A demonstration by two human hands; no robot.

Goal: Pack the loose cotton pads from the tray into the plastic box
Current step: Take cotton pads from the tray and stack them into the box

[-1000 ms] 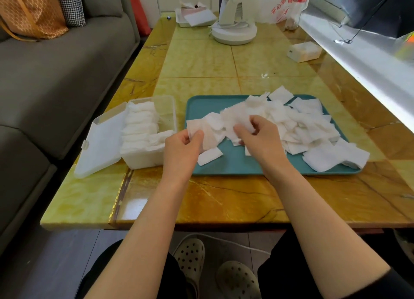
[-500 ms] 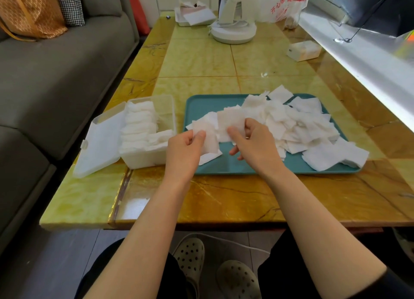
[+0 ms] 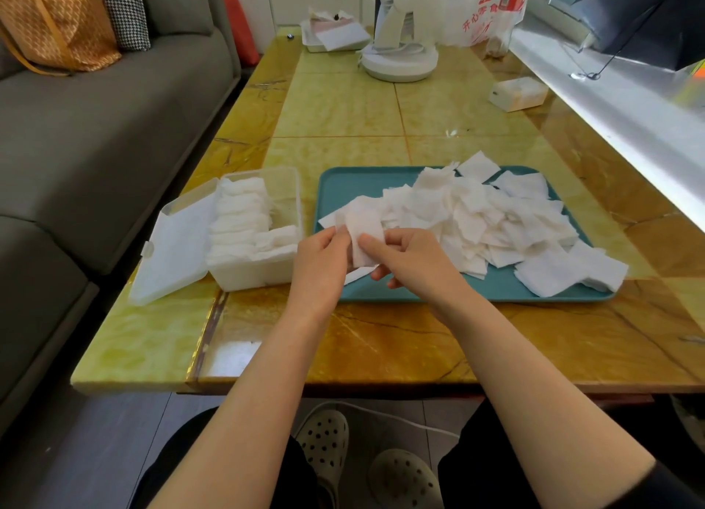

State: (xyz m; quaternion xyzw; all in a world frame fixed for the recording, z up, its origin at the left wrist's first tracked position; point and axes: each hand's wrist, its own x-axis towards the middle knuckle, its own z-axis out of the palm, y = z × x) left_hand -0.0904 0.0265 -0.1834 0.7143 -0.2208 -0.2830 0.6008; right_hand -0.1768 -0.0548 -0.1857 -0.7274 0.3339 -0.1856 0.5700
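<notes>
A teal tray [image 3: 419, 293] lies on the yellow marble table, heaped with loose white square cotton pads [image 3: 492, 218]. Left of it stands a clear plastic box [image 3: 259, 272] with its lid [image 3: 171, 249] hinged open to the left; rows of pads fill most of the box. Over the tray's near left corner my left hand [image 3: 318, 264] and my right hand [image 3: 414, 260] both pinch a small stack of cotton pads [image 3: 364, 234], held upright between them. One more pad [image 3: 356, 276] lies on the tray under my hands.
At the table's far end stand a white desk fan [image 3: 398, 32], a plastic bag [image 3: 484, 9] and a small tray of papers [image 3: 335, 35]. A small white box [image 3: 519, 93] sits near the windowsill on the right. A grey sofa [image 3: 95, 127] runs along the left.
My right hand drew a pad off the pile toward my left hand. Both hands came together and now hold the small stack between them.
</notes>
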